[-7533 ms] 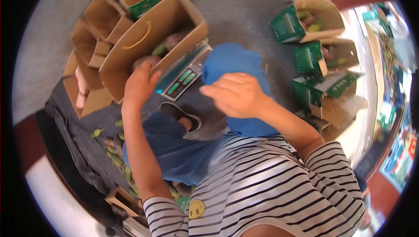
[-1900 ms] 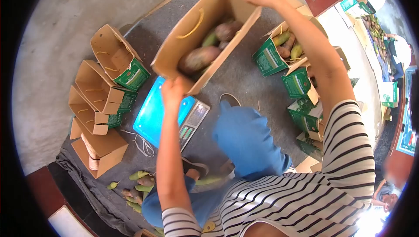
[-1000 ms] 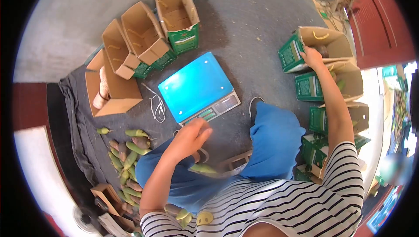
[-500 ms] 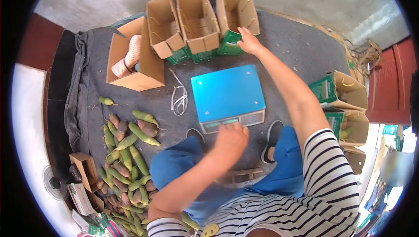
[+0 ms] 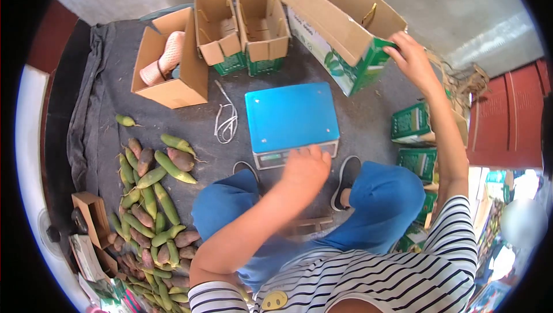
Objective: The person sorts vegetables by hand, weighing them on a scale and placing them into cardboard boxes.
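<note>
My right hand [image 5: 412,62] is closed on the near right corner of a cardboard carton [image 5: 363,62] with green printed sides and rope handles. This carton is tilted and turned at an angle, its top open. My left hand [image 5: 308,169] is at the front panel of a digital scale [image 5: 292,118] with a blue platform, between my feet. Its fingers point down at the panel and partly hide the keys; their tips are not clear. Two more open cartons, a left one [image 5: 218,25] and a right one [image 5: 262,25], stand by the wall.
Green and reddish radishes [image 5: 152,198] lie piled at the left. An open box [image 5: 178,82] holds a pink mesh roll. A white cord [image 5: 227,120] lies beside the scale. More green cartons [image 5: 417,163] stand at the right, near a red panel [image 5: 507,117].
My right hand has pulled the carton to the right, away from the other two, swinging its near end round. My left hand stays at the scale's front. The view has shifted slightly.
</note>
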The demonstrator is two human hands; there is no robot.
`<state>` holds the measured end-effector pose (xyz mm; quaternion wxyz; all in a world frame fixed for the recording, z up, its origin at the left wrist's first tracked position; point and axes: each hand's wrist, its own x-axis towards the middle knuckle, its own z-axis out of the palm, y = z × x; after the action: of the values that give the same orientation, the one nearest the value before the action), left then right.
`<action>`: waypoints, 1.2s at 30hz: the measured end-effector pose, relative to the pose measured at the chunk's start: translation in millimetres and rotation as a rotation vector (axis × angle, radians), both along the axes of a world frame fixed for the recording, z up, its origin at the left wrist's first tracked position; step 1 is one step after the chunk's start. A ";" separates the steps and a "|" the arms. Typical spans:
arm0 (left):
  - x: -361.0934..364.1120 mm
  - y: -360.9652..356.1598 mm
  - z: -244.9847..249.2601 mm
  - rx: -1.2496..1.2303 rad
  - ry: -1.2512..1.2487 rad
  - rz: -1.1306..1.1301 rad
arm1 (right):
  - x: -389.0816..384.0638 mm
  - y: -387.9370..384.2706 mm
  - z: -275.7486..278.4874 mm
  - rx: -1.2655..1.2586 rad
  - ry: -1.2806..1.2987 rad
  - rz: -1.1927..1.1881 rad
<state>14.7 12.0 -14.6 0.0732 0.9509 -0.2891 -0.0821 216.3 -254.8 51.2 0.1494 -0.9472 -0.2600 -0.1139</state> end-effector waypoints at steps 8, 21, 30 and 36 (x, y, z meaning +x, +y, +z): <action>36.0 27.3 50.9 -0.366 -0.636 0.163 | -164.2 -58.6 40.8 -0.034 0.069 0.146; 44.5 45.6 -34.5 0.246 -0.128 0.027 | -134.9 5.8 -44.2 -0.312 0.292 0.099; 62.5 71.4 -44.2 0.360 -0.040 0.078 | -96.9 154.9 -96.8 -0.518 0.680 0.012; 47.0 54.4 -38.3 0.329 -0.070 0.061 | -107.1 170.2 -123.2 -0.476 0.622 -0.022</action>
<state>61.7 66.3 -52.9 -0.0913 0.9607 -0.2450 -0.0929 109.2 -84.6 -72.1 -0.0040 -0.9474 -0.2113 0.2405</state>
